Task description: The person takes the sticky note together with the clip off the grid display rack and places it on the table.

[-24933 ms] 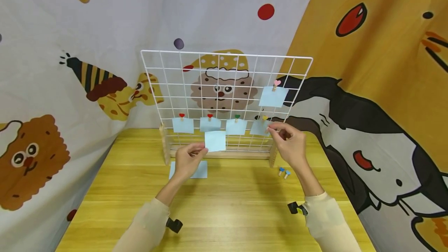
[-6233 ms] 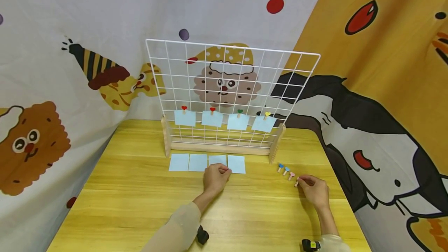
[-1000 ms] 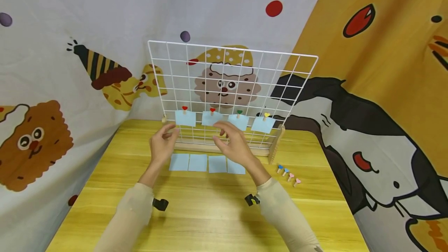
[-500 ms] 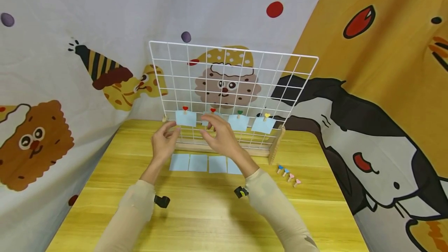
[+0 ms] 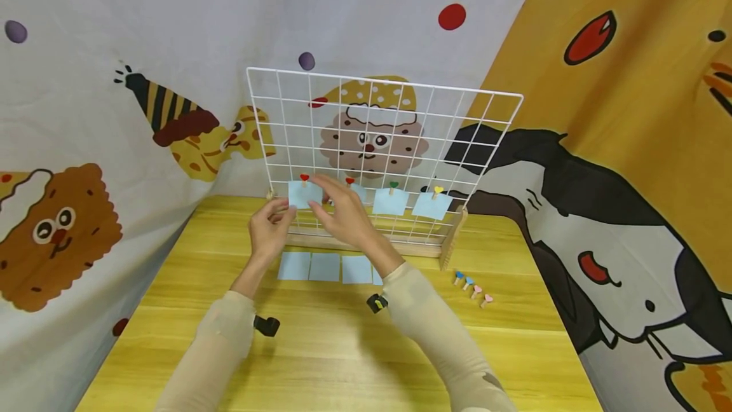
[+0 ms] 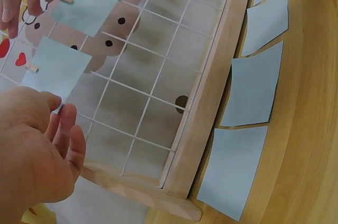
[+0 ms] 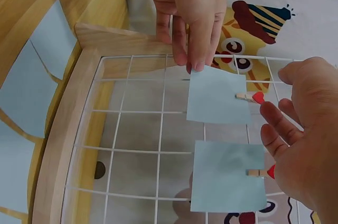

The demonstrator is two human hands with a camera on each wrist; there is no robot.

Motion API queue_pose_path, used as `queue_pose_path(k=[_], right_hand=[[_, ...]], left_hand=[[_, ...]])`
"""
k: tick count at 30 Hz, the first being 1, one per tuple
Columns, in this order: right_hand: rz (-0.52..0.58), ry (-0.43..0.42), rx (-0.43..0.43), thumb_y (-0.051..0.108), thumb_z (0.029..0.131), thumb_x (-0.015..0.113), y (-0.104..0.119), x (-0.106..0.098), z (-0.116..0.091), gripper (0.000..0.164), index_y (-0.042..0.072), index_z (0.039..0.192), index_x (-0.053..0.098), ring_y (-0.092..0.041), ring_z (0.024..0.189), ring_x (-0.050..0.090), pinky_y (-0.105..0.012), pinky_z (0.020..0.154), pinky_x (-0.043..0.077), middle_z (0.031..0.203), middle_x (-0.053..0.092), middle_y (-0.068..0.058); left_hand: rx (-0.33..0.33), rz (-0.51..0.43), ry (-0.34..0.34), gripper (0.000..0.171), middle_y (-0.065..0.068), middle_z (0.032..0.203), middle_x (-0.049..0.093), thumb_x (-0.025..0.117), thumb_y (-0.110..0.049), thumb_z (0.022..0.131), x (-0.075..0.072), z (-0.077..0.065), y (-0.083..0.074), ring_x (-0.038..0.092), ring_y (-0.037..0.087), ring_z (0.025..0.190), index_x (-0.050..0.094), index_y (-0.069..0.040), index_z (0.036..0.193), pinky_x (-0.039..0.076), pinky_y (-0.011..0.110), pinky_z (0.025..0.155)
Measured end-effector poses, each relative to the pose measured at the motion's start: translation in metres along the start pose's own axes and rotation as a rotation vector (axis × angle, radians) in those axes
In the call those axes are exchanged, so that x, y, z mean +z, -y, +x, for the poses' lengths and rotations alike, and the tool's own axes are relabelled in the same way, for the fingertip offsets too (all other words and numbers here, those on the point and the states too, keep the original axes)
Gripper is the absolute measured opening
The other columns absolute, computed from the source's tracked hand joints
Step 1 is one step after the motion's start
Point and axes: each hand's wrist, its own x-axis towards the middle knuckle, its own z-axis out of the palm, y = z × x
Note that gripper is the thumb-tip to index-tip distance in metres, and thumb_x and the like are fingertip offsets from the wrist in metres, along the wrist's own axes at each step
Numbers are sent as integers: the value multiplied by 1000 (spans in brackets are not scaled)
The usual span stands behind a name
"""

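In the head view a white wire grid (image 5: 383, 82) stands in a wooden base, with a row of light-blue paper notes clipped low on it. My left hand (image 5: 267, 231) pinches the lower left corner of the leftmost note (image 5: 303, 196) between thumb and fingers. A mini clothespin (image 7: 244, 96) with a red heart holds that note's upper edge. My right hand (image 5: 345, 213) is in front of the second note (image 7: 227, 182), fingers bent loosely toward the red heart and thumb apart. In the right wrist view nothing shows between those fingers, which look just short of the clothespin.
Several blue notes (image 5: 325, 267) lie in a row on the wooden table (image 5: 320, 361) before the base; my right forearm partly covers the rightmost. Blue and pink heart clothespins (image 5: 486, 299) lie at the right. A patterned curtain (image 5: 194, 18) hangs behind the grid.
Long ago a note hung high on the right under a pink clothespin; now it is gone from there. In the last second my right hand has moved left toward the leftmost note; my left stayed.
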Motion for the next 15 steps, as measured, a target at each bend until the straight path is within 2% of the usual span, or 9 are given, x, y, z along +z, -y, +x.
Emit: queue_pose_path(k=[6,11,13,15], right_hand=[[-42,5,-25,10,107,77,-1,6,8,52,-5,154,62,-30,92,75,-37,81,64,157,67,-27],[-72,16,-23,11,107,77,-3,10,14,51,-6,154,62,-30,93,77,-36,81,64,158,66,-27],[-88,25,-15,12,108,76,-4,12,16,52,-6,154,62,-32,105,79,-38,89,67,160,65,-26],[-103,33,-4,14,109,75,-7,16,17,52,-4,155,62,-34,124,77,-41,103,67,162,64,-25]], left_hand=[[24,-16,-28,24,29,121,83,83,-7,103,2,2,1,68,-9,83,82,3,124,55,3,79],[14,3,-16,22,28,120,83,82,-8,104,0,4,3,68,-11,84,83,1,124,56,3,80],[6,6,-13,21,28,119,83,81,-9,104,0,4,3,69,-11,85,83,0,123,57,4,80],[6,8,-12,21,28,118,83,81,-9,104,0,4,4,69,-11,85,83,0,123,58,5,81]])
